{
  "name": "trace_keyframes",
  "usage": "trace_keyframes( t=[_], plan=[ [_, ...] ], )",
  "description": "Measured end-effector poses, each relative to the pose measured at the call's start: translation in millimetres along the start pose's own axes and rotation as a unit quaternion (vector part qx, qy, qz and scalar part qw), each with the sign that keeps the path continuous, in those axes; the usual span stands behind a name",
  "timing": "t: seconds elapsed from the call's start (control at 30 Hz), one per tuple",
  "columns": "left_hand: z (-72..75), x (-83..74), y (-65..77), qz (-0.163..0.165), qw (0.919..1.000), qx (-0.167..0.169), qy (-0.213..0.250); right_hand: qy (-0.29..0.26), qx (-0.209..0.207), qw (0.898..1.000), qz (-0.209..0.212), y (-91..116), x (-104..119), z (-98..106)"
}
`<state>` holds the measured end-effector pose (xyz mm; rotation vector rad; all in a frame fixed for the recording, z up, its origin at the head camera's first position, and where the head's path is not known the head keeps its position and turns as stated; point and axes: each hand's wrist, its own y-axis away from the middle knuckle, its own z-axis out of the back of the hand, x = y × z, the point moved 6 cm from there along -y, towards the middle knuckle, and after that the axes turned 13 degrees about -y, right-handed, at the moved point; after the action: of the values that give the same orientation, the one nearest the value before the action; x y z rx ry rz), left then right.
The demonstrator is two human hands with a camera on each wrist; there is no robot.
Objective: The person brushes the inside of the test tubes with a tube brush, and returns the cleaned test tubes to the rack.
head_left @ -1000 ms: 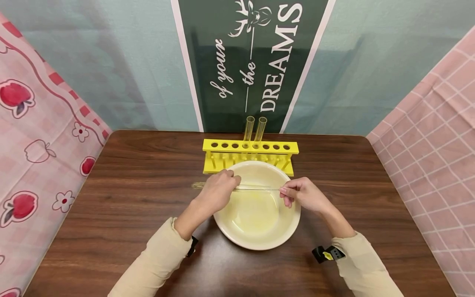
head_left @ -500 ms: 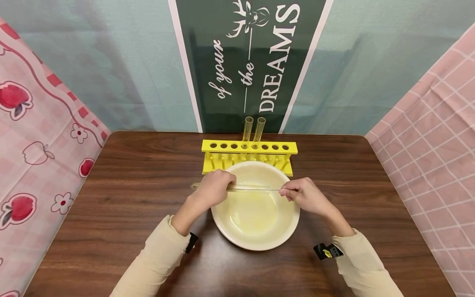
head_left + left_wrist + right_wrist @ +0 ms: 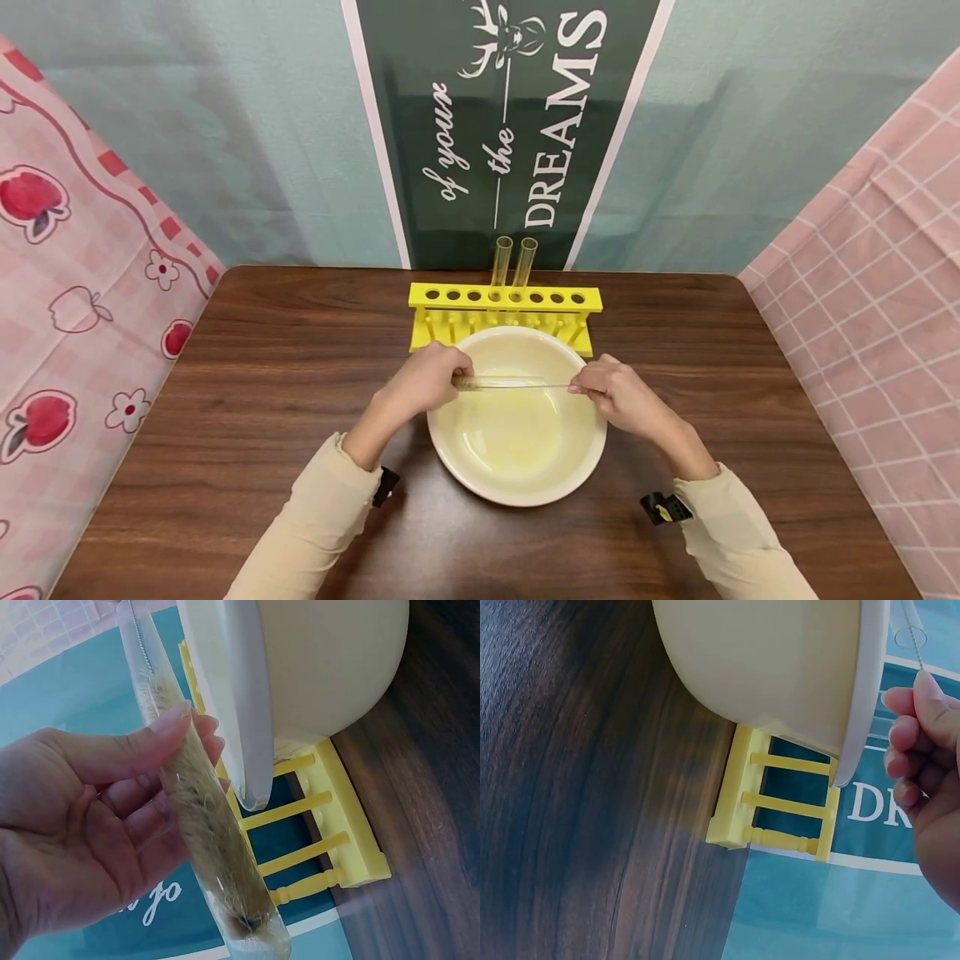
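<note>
My left hand (image 3: 423, 383) grips a clear glass test tube (image 3: 498, 382), held sideways over the cream basin (image 3: 517, 502). Inside the tube sits a test tube brush; its tan bristles (image 3: 214, 832) fill the part by my left fingers and beyond. The brush's thin twisted wire (image 3: 911, 634) comes out of the tube's mouth to the right. Thumb and fingers of my right hand (image 3: 622, 396) pinch that wire near the basin's right rim. Shallow yellowish liquid (image 3: 513, 433) covers the basin's bottom. In the head view my left hand hides the tube's closed end.
Right behind the basin stands a yellow test tube rack (image 3: 581, 298), with two clear test tubes (image 3: 501, 262) upright in its middle holes. All stand on a dark wood table (image 3: 262, 400). A teal cloth (image 3: 247, 150) with lettering hangs at the back edge.
My left hand has shifted slightly left along the tube, now covering the end that showed beyond it. My right hand has turned a little, its lower fingers curling in, still pinching the wire.
</note>
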<state>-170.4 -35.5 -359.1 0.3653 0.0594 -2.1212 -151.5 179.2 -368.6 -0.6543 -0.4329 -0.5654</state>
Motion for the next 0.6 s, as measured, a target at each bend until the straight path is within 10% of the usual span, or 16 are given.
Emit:
trace_keyframes(
  t=[0.6],
  plan=[
    [1.9, 3.7, 2.0, -0.027, 0.9995, 0.012, 0.009, 0.086, 0.023, 0.996, 0.016, 2.9, -2.2, 0.6]
  ],
)
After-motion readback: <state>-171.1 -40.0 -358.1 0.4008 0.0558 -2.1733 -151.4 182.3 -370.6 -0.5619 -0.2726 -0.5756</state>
